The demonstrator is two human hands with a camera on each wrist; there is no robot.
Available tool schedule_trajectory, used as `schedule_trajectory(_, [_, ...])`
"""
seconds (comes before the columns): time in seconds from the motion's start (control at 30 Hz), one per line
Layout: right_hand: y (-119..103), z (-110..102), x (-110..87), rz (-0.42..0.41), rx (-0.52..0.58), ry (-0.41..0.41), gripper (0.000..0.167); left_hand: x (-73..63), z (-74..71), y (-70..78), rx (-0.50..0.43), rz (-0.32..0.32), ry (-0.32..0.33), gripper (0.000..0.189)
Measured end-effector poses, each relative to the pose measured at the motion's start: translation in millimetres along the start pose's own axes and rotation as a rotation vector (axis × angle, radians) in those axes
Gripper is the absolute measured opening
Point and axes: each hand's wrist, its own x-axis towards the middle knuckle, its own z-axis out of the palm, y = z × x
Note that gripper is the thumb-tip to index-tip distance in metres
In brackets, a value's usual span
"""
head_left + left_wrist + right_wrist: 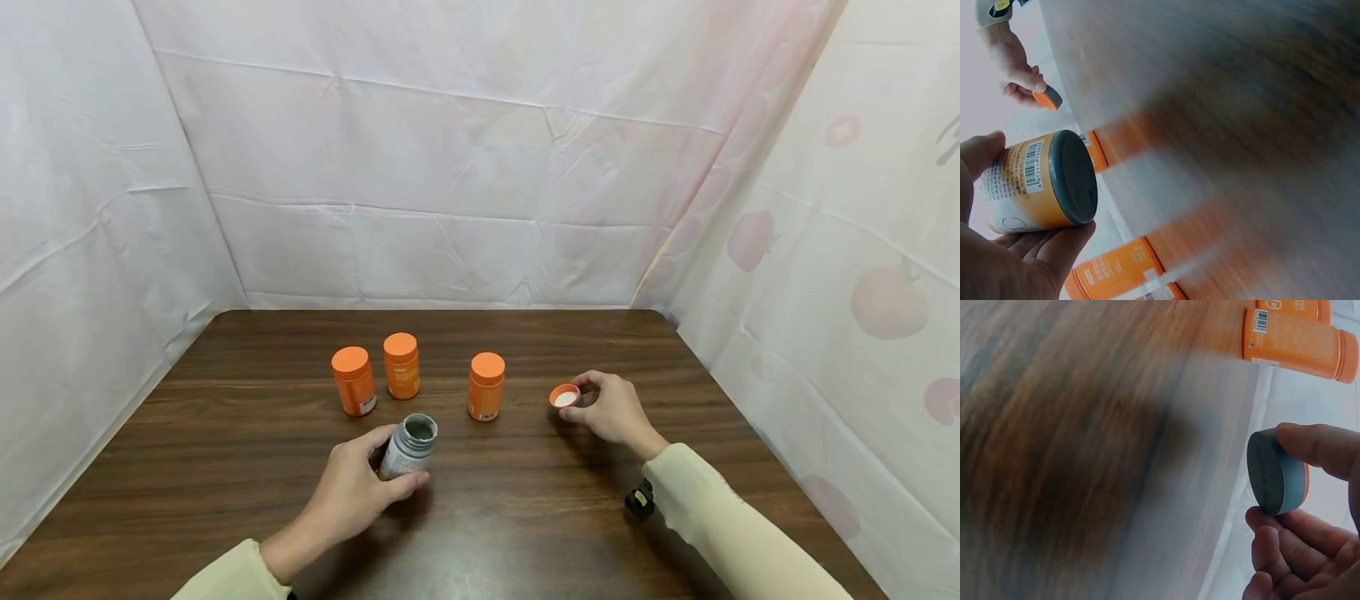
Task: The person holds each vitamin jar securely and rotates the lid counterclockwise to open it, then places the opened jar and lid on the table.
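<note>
We see a dark wooden table [525, 517] with white cloth walls [450, 167] all around it. The left hand [352, 492] holds an open bottle [408, 446] near the front middle of the table, with the fingers and thumb wrapped around its side. The bottle is tipped a little, and we can look down into its mouth from the head view. From the left wrist view, the same bottle [1038, 184] looks orange with a white label and a bar code, and we see its dark flat bottom — the thumb is on one side and the fingers are curled under it. The right hand [611, 408] is off to the right, well apart from the left hand. It pinches a small orange cap [565, 395] between the thumb and the fingertips, held just over the table with its white inside facing up. In the right wrist view the cap [1275, 472] is seen from the side, with the thumb on top and the fingers below. Three more orange bottles stand upright behind the hands, all with their caps on: a left bottle [354, 381], a middle bottle [402, 365] just beside it, and a right bottle [486, 386] standing a bit apart. A cream sleeve [720, 525] covers each arm.
</note>
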Motion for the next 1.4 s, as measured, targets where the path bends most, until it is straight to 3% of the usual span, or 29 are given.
schedule_trajectory(0.53, [5.1, 7.0, 2.8, 0.029, -0.085, -0.016, 0.048, -0.8, -5.6, -2.4, 0.023, -0.047, 0.048, 0.054])
schedule_trajectory(1.07, [7.8, 9.0, 3.0, 0.084, -0.165, -0.058, 0.047, -0.1, -12.2, -9.2, 0.054, -0.044, 0.089, 0.055])
schedule_trajectory(1.4, [4.2, 5.8, -4.3, 0.048, -0.178, -0.03, 0.046, -0.1, -17.4, -14.9, 0.096, -0.026, 0.151, 0.054])
